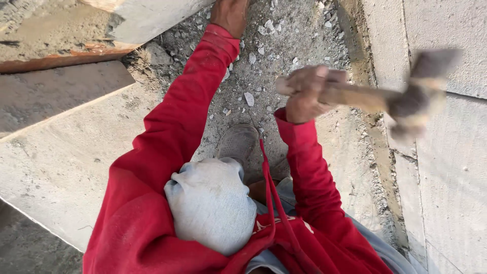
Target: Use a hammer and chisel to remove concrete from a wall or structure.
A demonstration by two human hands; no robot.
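Note:
My right hand (306,95) is closed around the wooden handle of a hammer (401,101). The hammer's head is blurred and hangs to the right, in front of a concrete wall (446,167). My left hand (231,14), at the end of a red sleeve, reaches to the top edge of the view beside the corner of a tilted concrete block (147,18). Its fingers are cut off by the frame, so its grip is hidden. My dusty grey knee (210,203) and a grey shoe (238,143) are below the hands.
A large pale concrete slab (66,152) lies at the left. A rusty metal strip (56,60) borders wet cement at the top left. Rubble and small stone chips (264,50) cover the ground between the slab and the wall.

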